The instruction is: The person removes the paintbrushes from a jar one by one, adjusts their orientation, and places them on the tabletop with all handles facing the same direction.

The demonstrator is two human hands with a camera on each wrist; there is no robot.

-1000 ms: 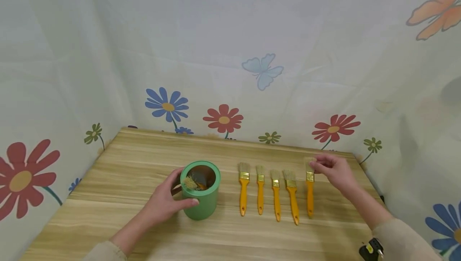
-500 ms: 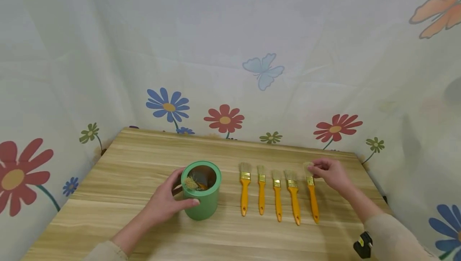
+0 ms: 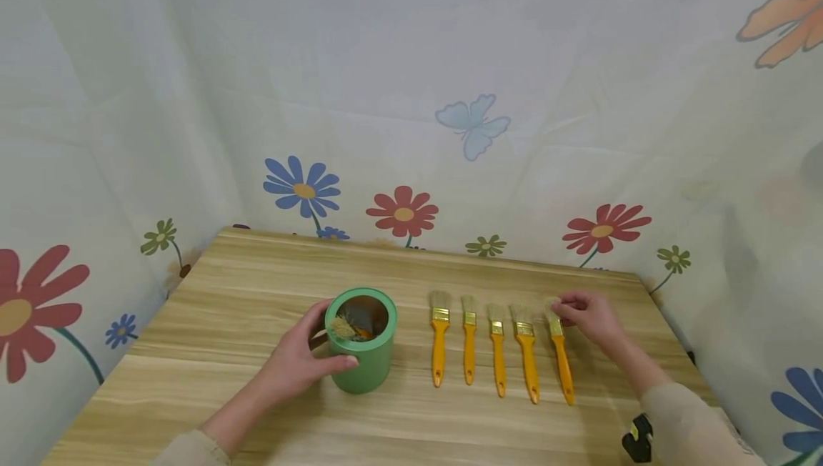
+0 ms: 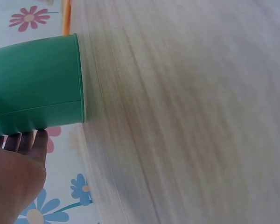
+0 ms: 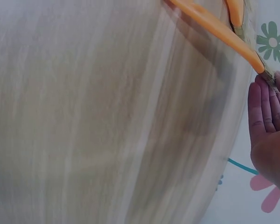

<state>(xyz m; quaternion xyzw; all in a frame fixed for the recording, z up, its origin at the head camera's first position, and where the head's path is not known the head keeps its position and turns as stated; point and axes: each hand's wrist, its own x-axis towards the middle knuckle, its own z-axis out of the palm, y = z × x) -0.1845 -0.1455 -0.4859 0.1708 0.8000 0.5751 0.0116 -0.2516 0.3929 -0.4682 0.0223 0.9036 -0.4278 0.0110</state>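
Observation:
My left hand (image 3: 297,357) grips a green can (image 3: 365,367) from its left side, thumb across the front. The can stands upright on the wooden table; inside its mouth a bristly tan tuft (image 3: 343,327) and a bit of orange show. To the right, several orange-handled paintbrushes lie in a row, bristles away from me. At the row's right end, my right hand (image 3: 593,317) pinches the bristle end of the last paintbrush (image 3: 562,369) between thumb and fingers. That brush lies slightly slanted, close to its neighbour paintbrush (image 3: 529,366). In the right wrist view, its orange handle (image 5: 224,35) points away from the hand (image 5: 269,126).
The left paintbrush (image 3: 439,352) is nearest the can, with a narrower paintbrush (image 3: 469,355) and another paintbrush (image 3: 498,362) beyond it. The wooden table (image 3: 257,266) ends at a flower-print cloth backdrop (image 3: 347,94). A small black device (image 3: 638,439) hangs by the right sleeve.
My right hand has moved slightly towards me, bringing the last paintbrush with it. Its handle end has swung right, so it lies slanted like its neighbour. The left hand and can stay put.

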